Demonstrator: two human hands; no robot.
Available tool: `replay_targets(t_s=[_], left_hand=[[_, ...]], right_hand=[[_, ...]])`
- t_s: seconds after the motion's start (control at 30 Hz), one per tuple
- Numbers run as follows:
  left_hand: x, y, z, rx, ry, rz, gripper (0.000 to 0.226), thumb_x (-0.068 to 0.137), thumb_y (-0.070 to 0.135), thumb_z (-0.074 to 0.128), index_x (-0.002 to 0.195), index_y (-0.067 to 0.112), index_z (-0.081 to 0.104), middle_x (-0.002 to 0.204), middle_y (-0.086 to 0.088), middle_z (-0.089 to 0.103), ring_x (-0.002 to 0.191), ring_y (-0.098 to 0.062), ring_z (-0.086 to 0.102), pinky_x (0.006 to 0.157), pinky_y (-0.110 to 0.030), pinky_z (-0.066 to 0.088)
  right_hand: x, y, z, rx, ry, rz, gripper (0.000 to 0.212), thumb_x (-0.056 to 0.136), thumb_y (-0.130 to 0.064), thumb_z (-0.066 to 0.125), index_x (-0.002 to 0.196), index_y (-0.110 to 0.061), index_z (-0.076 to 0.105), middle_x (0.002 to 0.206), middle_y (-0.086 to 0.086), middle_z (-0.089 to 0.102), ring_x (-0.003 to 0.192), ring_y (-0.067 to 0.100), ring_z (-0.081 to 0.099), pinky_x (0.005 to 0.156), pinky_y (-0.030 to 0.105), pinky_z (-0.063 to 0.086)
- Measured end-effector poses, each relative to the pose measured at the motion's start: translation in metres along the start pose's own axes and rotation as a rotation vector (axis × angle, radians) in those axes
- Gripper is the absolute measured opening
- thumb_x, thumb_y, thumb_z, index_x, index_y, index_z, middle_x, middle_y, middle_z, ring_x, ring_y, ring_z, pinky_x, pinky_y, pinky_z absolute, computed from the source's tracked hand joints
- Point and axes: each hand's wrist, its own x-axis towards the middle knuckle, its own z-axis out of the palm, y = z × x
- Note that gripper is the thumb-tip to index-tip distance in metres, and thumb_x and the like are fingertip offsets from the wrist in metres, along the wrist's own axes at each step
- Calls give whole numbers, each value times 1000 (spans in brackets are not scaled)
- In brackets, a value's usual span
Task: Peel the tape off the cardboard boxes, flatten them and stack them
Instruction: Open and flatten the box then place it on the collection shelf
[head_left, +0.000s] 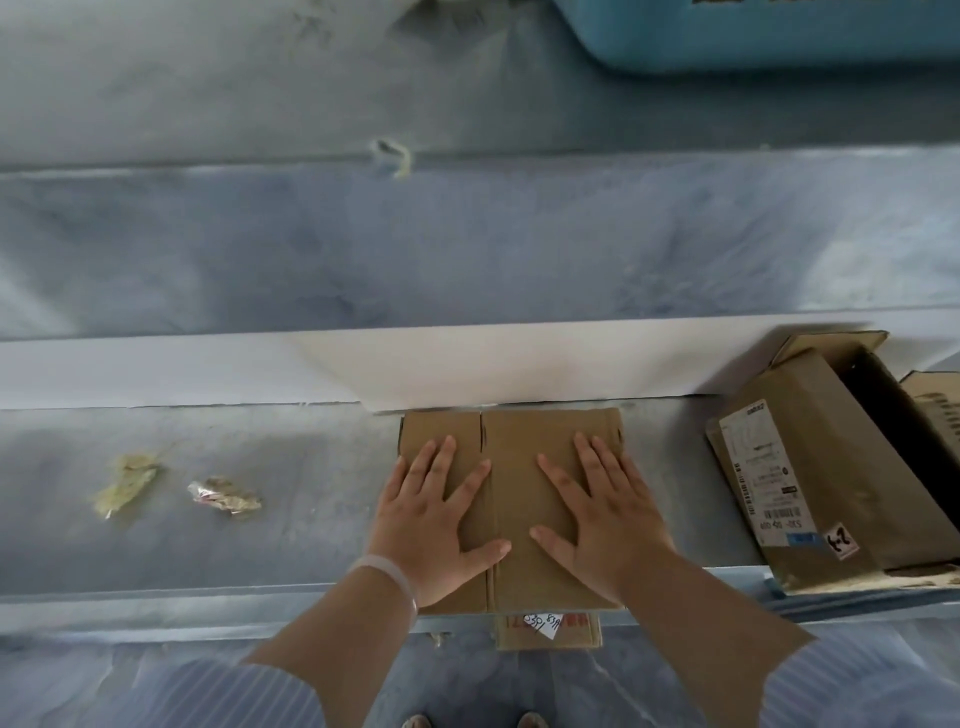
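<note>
While hands (431, 525) (608, 525) press it, flattened brown cardboard box (519, 467), creased lengthwise

Both arms reach forward side by side, bare from the elbows down. The left hand (431, 525) lies palm down, its fingers (441, 462) straight and spread, thumb angled inward. The right hand (605, 525) mirrors it, flat and splayed, thumb pointing toward the left one. The two thumbs are near but apart. A pale band (387, 571) circles the left wrist.
</note>
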Motion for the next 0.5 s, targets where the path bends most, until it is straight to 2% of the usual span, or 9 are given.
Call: replay_targets(t_s=[0.13,0.23,0.37,0.5], left_hand=[[0,0,1,1,1,-11,90,69,91,3,147,47,-12,160,0,-15,147,-20,-15,118,-45,-10],[0,0,2,-24,0,-19,90,69,91,4,146,48,-13,160,1,-18,146,-18,-18,118,-43,-12],[-1,-5,1,-57,25,-10,89,71,90,5,149,47,-2,161,3,-13,146,-13,-16,119,-39,-11],[-13,-2,-1,-106,51,-116,87,73,87,6,149,46,9,162,5,-4,147,-14,-10,119,-36,-8]], right_hand=[[0,0,1,6,3,3,79,76,-83,-1,145,-49,-21,161,4,-17,146,19,-22,114,40,-23],[2,3,-1,38,-14,-9,77,78,-78,2,146,-48,-17,161,1,-20,145,15,-26,115,39,-21],[1,13,-5,153,-35,-24,79,88,-64,26,152,-37,-10,159,-10,-23,137,1,-33,113,29,-22],[-14,29,-11,214,-55,36,88,87,-73,32,152,-34,-11,155,-20,-25,135,-5,-29,114,27,-13]])
